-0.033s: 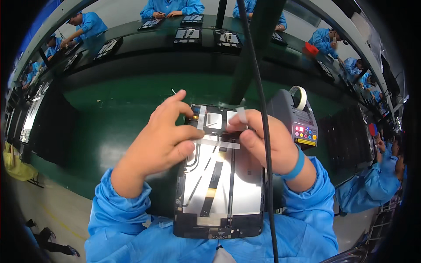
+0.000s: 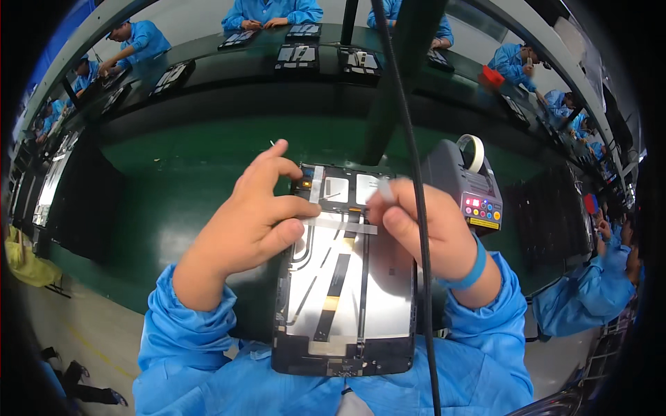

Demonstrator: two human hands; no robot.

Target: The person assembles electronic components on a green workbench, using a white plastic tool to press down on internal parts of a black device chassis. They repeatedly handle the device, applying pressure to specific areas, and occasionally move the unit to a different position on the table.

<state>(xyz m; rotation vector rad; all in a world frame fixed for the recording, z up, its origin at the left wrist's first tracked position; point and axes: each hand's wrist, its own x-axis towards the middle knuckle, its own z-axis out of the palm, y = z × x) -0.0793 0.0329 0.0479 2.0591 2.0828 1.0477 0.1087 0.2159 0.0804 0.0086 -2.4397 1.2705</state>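
Observation:
An opened tablet (image 2: 395,298), its silver inner plate and black frame showing, lies upright before me, its lower end against my lap. My left hand (image 2: 239,222) rests on its upper left part, fingers spread, the index fingertip on a whitish tape strip (image 2: 347,226) running crosswise. Another strip (image 2: 317,186) runs lengthwise at the upper left. My right hand (image 2: 433,225) pinches a short piece of translucent tape (image 2: 385,189) between thumb and index finger, over the tablet's upper right. A thin white tip shows beyond my left hand; I cannot make out what it is.
A grey tape dispenser (image 2: 458,180) with a tape roll stands right of the tablet. Dark stacks of devices flank the green table (image 2: 173,187). A black cable (image 2: 418,180) hangs in front of my right hand. Co-workers in blue sit along the far bench (image 2: 229,80) with more tablets.
My right hand has shifted slightly, and the tape piece in it sits a little lower and is turned. The tablet and my left hand appear a touch further left.

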